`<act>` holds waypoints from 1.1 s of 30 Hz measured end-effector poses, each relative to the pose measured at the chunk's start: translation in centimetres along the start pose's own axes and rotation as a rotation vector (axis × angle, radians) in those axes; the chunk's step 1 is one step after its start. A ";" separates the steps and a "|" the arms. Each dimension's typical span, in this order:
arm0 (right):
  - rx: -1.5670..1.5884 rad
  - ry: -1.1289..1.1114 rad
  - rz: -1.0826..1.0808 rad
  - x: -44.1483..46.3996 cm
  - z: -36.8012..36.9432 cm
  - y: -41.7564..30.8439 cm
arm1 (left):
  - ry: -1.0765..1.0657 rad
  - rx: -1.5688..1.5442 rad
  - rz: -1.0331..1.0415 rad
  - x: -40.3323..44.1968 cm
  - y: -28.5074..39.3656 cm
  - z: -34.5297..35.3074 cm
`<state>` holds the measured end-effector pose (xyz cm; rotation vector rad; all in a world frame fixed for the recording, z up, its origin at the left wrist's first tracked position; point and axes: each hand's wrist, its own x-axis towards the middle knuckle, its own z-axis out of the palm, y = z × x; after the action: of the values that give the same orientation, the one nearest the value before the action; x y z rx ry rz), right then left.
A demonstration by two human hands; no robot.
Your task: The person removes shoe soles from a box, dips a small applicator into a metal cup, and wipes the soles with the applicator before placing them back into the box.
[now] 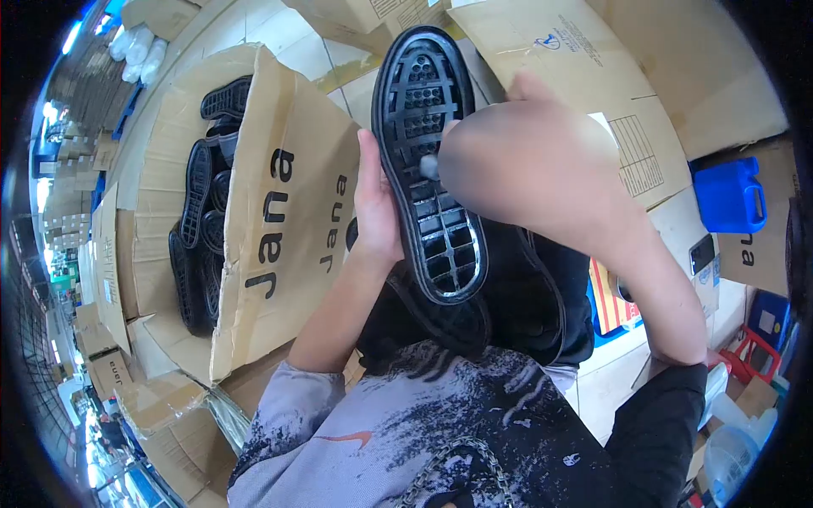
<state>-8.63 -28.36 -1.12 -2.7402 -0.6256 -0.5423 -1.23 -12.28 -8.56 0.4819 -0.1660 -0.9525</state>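
Observation:
A black rubber shoe sole (436,207) stands tilted in front of me, its ribbed, gridded hollow side facing me. My left hand (377,203) grips it along the left edge, thumb up. The heel part shines as if wet. At the sole's right side is my right hand (529,165), heavily blurred and curled. From its left end a small grey-tipped tool (429,167) pokes out against the middle of the sole; the blur hides the rest of that tool. Below, another dark sole (453,326) lies at my lap.
To the left, a tipped open carton (313,135) marked Jana holds several black soles (196,182). More cardboard (550,51) stands ahead. On the right are a blue jerrycan (730,195), a phone (701,253) and a red-handled item (752,356).

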 end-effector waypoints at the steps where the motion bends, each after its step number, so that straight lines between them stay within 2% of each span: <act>1: -0.225 0.137 -0.065 -0.3 0.3 -0.3 | 0.005 0.002 0.008 0.0 0.1 0.3; 3: -0.246 0.139 -0.082 -2.0 1.4 -2.1 | 0.145 0.227 0.079 0.3 0.1 1.3; 4: -0.268 0.139 -0.090 -3.1 1.8 -3.2 | 0.149 0.223 0.088 0.3 0.2 0.8; 6: -0.186 0.033 -0.102 -5.6 1.9 -5.1 | -0.023 0.128 0.061 0.5 0.9 -0.5; 8: -0.033 -0.054 -0.058 -6.8 1.1 -6.3 | 0.023 0.147 0.084 0.5 1.0 -0.9; 11: 0.185 -0.011 0.181 -6.2 -1.2 -5.2 | 0.080 0.029 -0.005 -0.2 1.9 -0.7; 13: 0.193 0.155 0.430 -6.7 -2.4 -5.0 | 0.159 0.108 0.026 -2.0 3.6 0.0; 14: 0.173 0.195 0.463 -7.4 -3.2 -4.3 | 0.183 0.089 0.044 -3.0 5.1 0.1; 15: 0.232 0.256 0.589 -8.8 -3.2 -3.6 | 0.198 0.111 0.128 -4.3 7.3 0.3; 16: 0.226 0.266 0.531 -10.0 -3.2 -2.1 | 0.253 0.213 0.187 -5.7 9.7 0.3; 17: 0.410 0.394 0.633 -10.9 -2.8 -1.7 | 0.304 0.305 0.222 -7.2 11.7 0.4; 18: 0.525 0.374 0.696 -12.9 -3.0 -0.1 | 0.400 0.354 0.278 -8.6 14.3 0.4; 20: 0.538 0.401 0.679 -13.2 -3.2 1.1 | 0.620 0.413 0.359 -11.5 19.9 0.5; 21: 0.550 0.426 0.695 -13.4 -3.3 1.3 | 0.517 0.494 0.332 -13.3 22.9 -1.6; 23: 0.579 0.476 0.737 -13.8 -3.2 1.4 | 0.789 0.492 0.427 -14.9 27.2 -5.1; 25: 0.594 0.460 0.737 -13.4 -2.9 1.3 | 0.949 0.340 0.499 -16.3 31.0 -12.6; 26: 0.609 0.450 0.733 -13.1 -2.7 1.2 | 0.947 0.336 0.496 -15.8 31.4 -14.8; 28: 0.626 0.432 0.742 -12.9 -2.4 1.3 | 1.095 0.311 0.538 -14.2 31.4 -18.0; 30: 0.661 0.420 0.733 -12.3 -2.3 1.0 | 1.161 0.468 0.440 -12.3 30.7 -22.4; 31: 0.664 0.438 0.733 -12.1 -2.2 0.8 | 1.301 0.577 0.313 -11.3 29.8 -23.0; 32: 0.653 0.432 0.737 -12.0 -2.5 0.7 | 1.427 0.837 0.015 -11.2 29.6 -23.4; 33: 0.647 0.402 0.756 -11.8 -2.9 0.4 | 1.458 1.091 -0.020 -11.0 29.4 -22.8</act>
<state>-19.19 -33.91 -3.56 -1.9509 0.2976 -0.5420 22.09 18.20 -14.24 2.0493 0.6912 -0.2531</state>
